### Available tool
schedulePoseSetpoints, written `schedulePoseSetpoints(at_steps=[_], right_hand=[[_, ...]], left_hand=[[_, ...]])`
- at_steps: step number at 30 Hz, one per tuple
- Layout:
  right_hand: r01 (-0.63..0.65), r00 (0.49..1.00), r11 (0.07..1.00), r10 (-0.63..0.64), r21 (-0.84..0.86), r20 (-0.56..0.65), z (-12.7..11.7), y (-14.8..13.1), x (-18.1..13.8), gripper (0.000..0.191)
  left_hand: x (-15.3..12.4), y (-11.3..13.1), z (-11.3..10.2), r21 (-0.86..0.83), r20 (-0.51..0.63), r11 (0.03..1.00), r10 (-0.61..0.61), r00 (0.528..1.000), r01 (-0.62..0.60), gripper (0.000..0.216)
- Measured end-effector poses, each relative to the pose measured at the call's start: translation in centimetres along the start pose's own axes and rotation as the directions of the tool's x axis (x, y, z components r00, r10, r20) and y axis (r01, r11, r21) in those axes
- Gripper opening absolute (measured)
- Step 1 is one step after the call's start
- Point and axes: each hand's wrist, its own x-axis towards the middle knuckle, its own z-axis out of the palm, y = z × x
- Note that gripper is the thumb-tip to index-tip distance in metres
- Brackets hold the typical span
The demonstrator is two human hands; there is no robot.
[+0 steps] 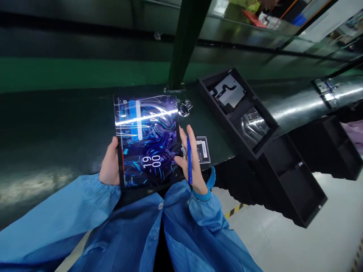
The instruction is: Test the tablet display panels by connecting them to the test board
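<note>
Centre frame: lit tablet on the dark table. Left hand grips its left edge, fingers hidden beneath. Right hand clasps the right edge with a blue pen tucked under the fingers. Black tray right; contents unclear.

Single view only. The head-worn camera looks forward and steeply down at close range, rolled so the bench runs slantwise. The tablet sits at frame centre, sleeves fill the bottom, and floor shows lower right.
</note>
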Motion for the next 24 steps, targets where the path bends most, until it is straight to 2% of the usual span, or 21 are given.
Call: schedulePoseSetpoints(at_steps=[2, 4, 7, 10, 15, 19, 21, 24], right_hand=[[0.005, 0.998, 0.999, -0.008, -0.036, -0.067, 0.6, 0.2, -0.1, 0.07], [-0.003, 0.993, 0.992, -0.012, -0.127, -0.119, 1.2, 0.3, -0.1, 0.071], [-0.047, 0.987, 0.968, 0.007, -0.247, -0.162, 1.8, 0.4, -0.2, 0.094], [-0.064, 0.989, 0.969, 0.028, -0.24, -0.147, 1.9, 0.2, -0.3, 0.111], [-0.007, 0.992, 0.986, -0.014, -0.164, -0.126, 1.6, 0.1, -0.7, 0.087], [-0.003, 0.989, 0.98, -0.027, -0.198, -0.147, 1.3, 0.4, -0.8, 0.079], [0.012, 0.98, 0.975, -0.056, -0.224, -0.192, 0.4, 0.4, -0.1, 0.07], [0.033, 0.947, 0.947, -0.132, -0.32, -0.292, -1.8, 0.1, 2.1, 0.046]], left_hand=[[0.0, -0.3, -0.2, -0.008, 0.026, 1.0, 0.028, 0.999, -0.027, 0.05], [0.0, -0.6, -0.3, -0.003, -0.001, 0.995, 0.1, 0.995, -0.1, 0.043], [0.0, -1.0, -0.4, 0.009, -0.038, 0.979, 0.204, 0.978, -0.203, 0.038], [0.2, -1.3, -0.6, 0.021, -0.033, 0.971, 0.237, 0.971, -0.237, 0.037], [0.6, -1.5, -1.3, 0.071, -0.094, 0.941, 0.335, 0.937, -0.33, 0.029], [0.6, -1.4, -1.3, 0.058, -0.078, 0.958, 0.285, 0.955, -0.281, 0.03], [0.4, -1.4, -1.2, 0.064, -0.066, 0.964, 0.262, 0.963, -0.258, 0.032], [0.3, -1.6, -1.3, 0.116, -0.09, 0.964, 0.251, 0.964, -0.241, 0.032]])
